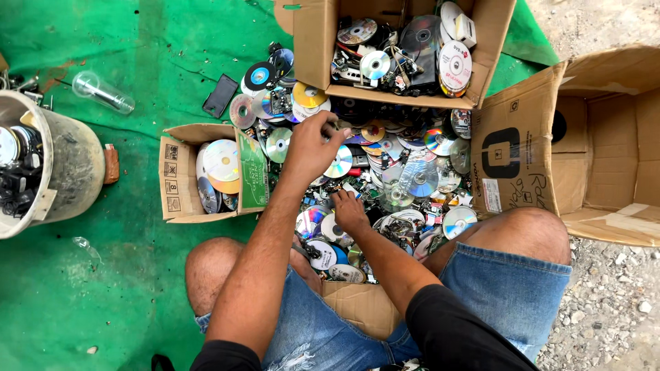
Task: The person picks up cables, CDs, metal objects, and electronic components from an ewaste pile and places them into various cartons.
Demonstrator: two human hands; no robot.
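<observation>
A heap of shiny compact discs (405,172), mixed with small electronic scraps, lies on a green tarp between my knees and the boxes. My left hand (311,148) reaches over the heap's far left side, its fingers pinched on the edge of a disc (342,163) there. Closer to me, my right hand (349,211) rests palm down on the heap with fingers apart, touching discs and holding none. A small cardboard box (175,172) left of my left hand holds several discs standing on edge.
A large cardboard box (313,48) of discs and parts stands behind the heap. An open box (522,148) lies on its side at right, on gravel. A grey bucket (75,165) of cables stands at left, with a clear tube (103,93) on the tarp (103,288).
</observation>
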